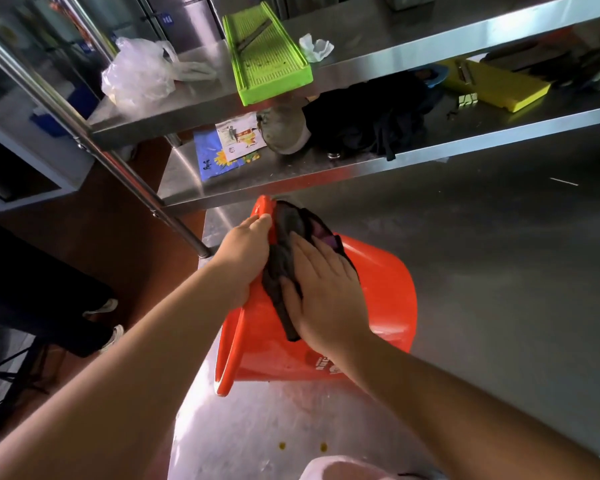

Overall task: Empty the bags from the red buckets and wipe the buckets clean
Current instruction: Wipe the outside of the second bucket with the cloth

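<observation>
Left hand [245,252] grips tipped red bucket [378,306] rim; flat right hand [321,289] presses dark cloth [284,271].

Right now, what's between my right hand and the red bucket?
A dark crumpled cloth lies under the right hand, pressed flat against the red plastic bucket's outer wall, seen in the head view.
</observation>
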`<state>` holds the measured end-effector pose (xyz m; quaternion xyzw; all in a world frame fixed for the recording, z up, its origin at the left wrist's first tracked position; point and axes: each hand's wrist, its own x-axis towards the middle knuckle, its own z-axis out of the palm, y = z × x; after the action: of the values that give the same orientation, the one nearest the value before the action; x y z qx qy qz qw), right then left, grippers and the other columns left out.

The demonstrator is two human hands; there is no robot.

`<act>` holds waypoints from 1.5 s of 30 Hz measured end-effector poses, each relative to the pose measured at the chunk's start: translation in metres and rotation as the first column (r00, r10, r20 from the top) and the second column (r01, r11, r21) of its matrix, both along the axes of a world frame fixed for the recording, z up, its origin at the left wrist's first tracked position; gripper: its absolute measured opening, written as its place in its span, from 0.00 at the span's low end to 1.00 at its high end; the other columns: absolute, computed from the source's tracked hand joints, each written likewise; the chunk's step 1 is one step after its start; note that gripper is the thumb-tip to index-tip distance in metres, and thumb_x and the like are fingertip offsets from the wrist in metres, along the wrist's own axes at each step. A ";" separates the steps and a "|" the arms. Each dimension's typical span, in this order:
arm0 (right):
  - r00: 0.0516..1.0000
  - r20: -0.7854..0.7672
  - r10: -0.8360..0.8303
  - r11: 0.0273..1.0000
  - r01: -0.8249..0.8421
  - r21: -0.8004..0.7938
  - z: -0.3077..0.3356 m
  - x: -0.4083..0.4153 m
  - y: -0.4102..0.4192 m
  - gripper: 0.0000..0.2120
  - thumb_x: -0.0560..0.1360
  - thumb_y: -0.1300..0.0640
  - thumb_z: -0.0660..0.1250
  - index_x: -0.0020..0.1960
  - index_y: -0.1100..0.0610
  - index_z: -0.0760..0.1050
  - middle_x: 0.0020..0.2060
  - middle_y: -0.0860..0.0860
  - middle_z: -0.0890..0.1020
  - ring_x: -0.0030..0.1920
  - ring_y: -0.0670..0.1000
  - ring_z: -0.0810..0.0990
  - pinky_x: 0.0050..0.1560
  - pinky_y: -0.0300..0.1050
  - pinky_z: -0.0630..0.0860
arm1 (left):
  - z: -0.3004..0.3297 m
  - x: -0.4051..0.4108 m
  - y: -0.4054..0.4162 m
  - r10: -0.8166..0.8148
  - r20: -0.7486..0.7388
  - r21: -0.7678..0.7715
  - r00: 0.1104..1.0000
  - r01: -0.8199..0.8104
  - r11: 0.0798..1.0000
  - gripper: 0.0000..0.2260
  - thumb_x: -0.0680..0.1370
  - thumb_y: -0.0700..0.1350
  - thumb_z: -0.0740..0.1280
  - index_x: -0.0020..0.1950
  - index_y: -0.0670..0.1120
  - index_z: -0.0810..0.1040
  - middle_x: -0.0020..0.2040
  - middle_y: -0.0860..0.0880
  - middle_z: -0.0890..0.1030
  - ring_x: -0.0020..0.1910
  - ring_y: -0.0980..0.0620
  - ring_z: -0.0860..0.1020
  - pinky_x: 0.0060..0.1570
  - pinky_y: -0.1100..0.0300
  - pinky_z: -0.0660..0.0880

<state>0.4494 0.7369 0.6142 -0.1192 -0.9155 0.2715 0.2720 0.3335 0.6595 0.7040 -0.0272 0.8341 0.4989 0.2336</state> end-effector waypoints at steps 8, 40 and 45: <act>0.921 0.255 -0.295 0.941 0.326 -0.088 -0.079 0.055 0.066 0.24 0.79 0.46 0.57 0.74 0.48 0.67 0.72 0.47 0.72 0.72 0.55 0.68 0.70 0.57 0.67 | -0.002 -0.015 -0.018 0.105 0.116 0.057 0.988 -0.112 0.992 0.15 0.80 0.61 0.66 0.53 0.53 0.86 0.42 0.48 0.85 0.41 0.46 0.84 0.55 0.37 0.83; 0.998 -0.027 -0.059 0.973 0.052 -0.225 0.004 0.008 0.039 0.22 0.77 0.51 0.59 0.70 0.53 0.73 0.65 0.51 0.79 0.65 0.55 0.76 0.65 0.52 0.71 | -0.013 0.019 0.031 -0.071 -0.056 0.081 0.996 0.075 0.994 0.27 0.78 0.63 0.61 0.75 0.54 0.75 0.71 0.45 0.79 0.70 0.42 0.77 0.72 0.42 0.72; 0.999 -0.046 0.004 1.000 -0.003 0.024 -0.015 0.014 0.017 0.23 0.80 0.51 0.58 0.74 0.54 0.70 0.71 0.48 0.74 0.72 0.54 0.70 0.68 0.54 0.68 | -0.029 0.021 0.030 0.066 0.063 0.188 0.996 -0.076 0.979 0.13 0.83 0.54 0.63 0.58 0.50 0.83 0.50 0.47 0.88 0.47 0.50 0.86 0.52 0.54 0.82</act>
<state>0.4631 0.7536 0.5994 -0.1081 -0.9123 0.2638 0.2940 0.3546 0.6898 0.6754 -0.0485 0.7742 0.5834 0.2407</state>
